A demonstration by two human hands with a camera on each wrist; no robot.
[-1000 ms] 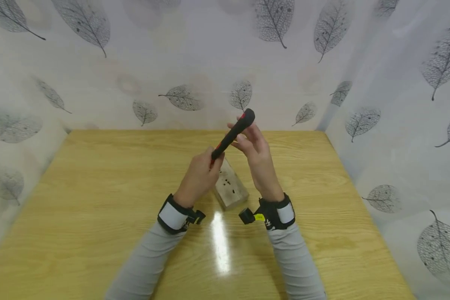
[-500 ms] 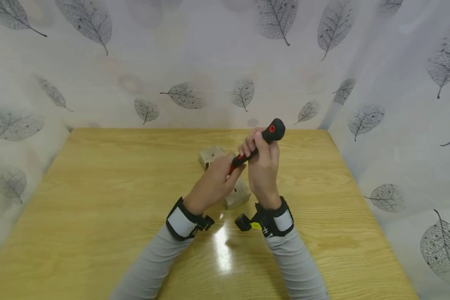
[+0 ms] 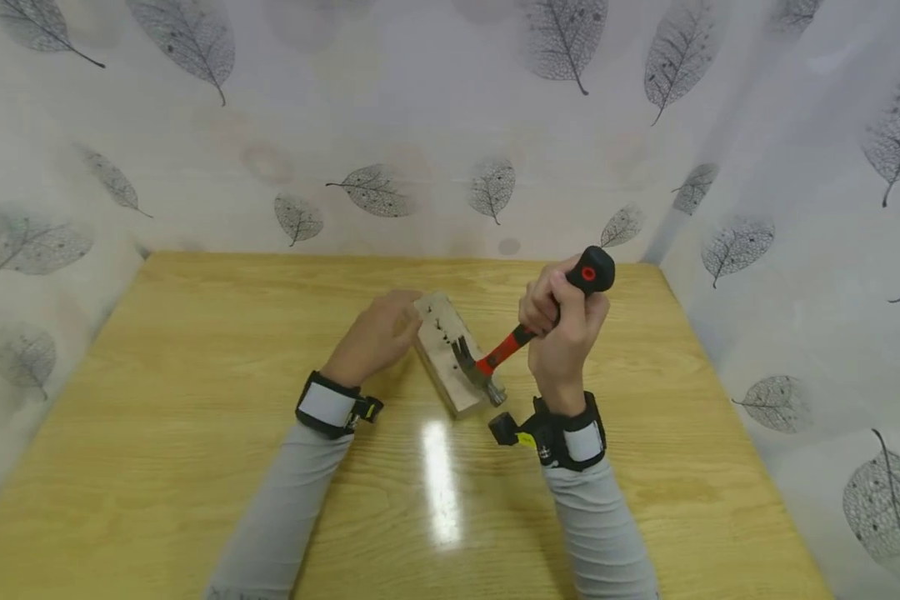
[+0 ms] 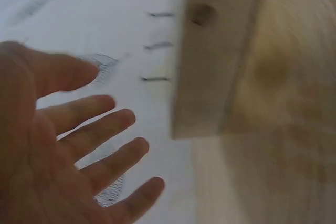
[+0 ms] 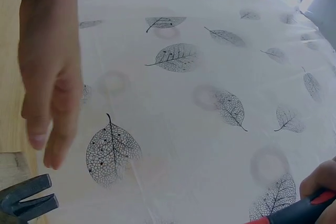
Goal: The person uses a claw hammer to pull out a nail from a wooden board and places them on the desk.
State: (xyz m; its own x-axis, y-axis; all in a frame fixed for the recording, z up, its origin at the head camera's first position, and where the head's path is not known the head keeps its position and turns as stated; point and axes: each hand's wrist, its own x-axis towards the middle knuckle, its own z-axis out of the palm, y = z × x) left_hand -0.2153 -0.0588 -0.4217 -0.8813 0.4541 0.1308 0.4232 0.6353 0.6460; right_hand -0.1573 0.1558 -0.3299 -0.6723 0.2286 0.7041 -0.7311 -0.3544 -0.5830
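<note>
My right hand grips a claw hammer by its black and red handle. The hammer's head hangs over the near part of a wooden block, claw toward the far left; whether it touches is unclear. Several nails stick out of the block's upper face in the left wrist view. My left hand is by the block's left far end, fingers extended and spread in the left wrist view, with a gap to the wood. The hammer's claw shows at the lower left of the right wrist view.
The block lies on a light wood-grain table. Behind and beside it hangs a pale curtain printed with grey leaves. Each wrist wears a black strap with a small camera.
The hammer has passed from my left hand to my right hand, its head coming down over the block. My left hand has let go of the handle and moved left.
</note>
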